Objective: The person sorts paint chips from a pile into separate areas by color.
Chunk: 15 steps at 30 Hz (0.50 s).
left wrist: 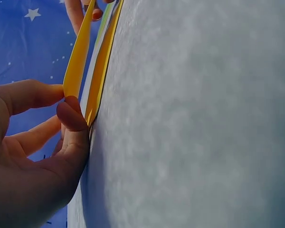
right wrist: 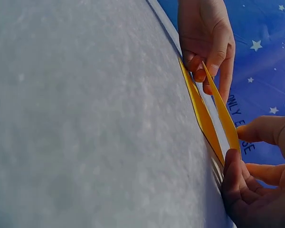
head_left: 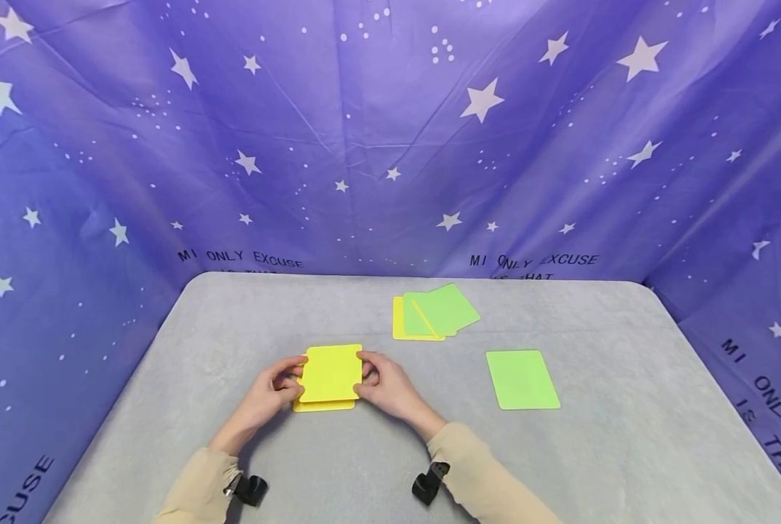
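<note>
Between both hands is a yellow square card [head_left: 330,372] with rounded corners, lifted a little above the table. My left hand [head_left: 275,389] pinches its left edge with thumb and fingers; my right hand [head_left: 385,383] pinches the right edge. Beneath it a second yellow card [head_left: 324,406] lies on the table, mostly covered in the head view. The left wrist view shows a gap between the held card [left wrist: 77,66] and the lower card [left wrist: 100,76]. From the right wrist, the held card [right wrist: 223,114] likewise stands apart from the lower one [right wrist: 202,111].
Green cards [head_left: 452,309] overlap a yellow card [head_left: 399,320] toward the back of the grey table [head_left: 626,451]. A single green card [head_left: 523,379] lies flat to the right. A purple star-patterned cloth [head_left: 390,131] hangs behind and at the sides.
</note>
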Each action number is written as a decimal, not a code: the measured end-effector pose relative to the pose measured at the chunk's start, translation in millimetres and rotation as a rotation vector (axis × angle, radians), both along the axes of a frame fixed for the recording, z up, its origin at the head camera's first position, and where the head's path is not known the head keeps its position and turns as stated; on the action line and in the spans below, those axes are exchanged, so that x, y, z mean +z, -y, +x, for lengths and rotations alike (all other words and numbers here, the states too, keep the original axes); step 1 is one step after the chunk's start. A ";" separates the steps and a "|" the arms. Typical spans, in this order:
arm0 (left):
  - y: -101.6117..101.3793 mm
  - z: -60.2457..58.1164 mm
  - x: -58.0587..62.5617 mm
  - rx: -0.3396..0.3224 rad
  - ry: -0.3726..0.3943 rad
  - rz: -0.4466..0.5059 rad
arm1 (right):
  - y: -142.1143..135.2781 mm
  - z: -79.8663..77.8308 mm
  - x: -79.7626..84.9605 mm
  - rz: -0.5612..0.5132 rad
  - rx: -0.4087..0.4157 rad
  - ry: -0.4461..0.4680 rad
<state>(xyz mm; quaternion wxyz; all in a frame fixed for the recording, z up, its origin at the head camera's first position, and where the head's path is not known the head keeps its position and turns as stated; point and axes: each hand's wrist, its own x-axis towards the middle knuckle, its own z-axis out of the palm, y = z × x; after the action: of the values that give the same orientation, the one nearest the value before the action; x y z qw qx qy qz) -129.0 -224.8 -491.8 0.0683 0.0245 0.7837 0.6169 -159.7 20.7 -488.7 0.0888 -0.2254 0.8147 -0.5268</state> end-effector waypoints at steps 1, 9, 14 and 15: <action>1.3 0.5 -0.2 0.003 0.007 -0.005 | 1.2 0.2 0.4 0.017 0.006 -0.007; 6.4 3.0 2.0 0.016 0.037 -0.035 | 6.0 0.6 2.8 0.111 0.031 -0.036; 8.4 4.2 2.4 0.043 0.032 -0.044 | 6.9 0.7 1.8 0.150 0.037 -0.041; 8.5 4.3 2.3 0.047 0.031 -0.044 | 7.1 0.6 1.6 0.162 0.036 -0.045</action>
<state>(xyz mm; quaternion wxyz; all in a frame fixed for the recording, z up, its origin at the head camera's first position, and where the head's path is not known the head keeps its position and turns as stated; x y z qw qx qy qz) -124.7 -233.3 -489.5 0.0665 -0.0047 0.7962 0.6013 -159.1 13.6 -487.1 0.0978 -0.2441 0.8521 -0.4525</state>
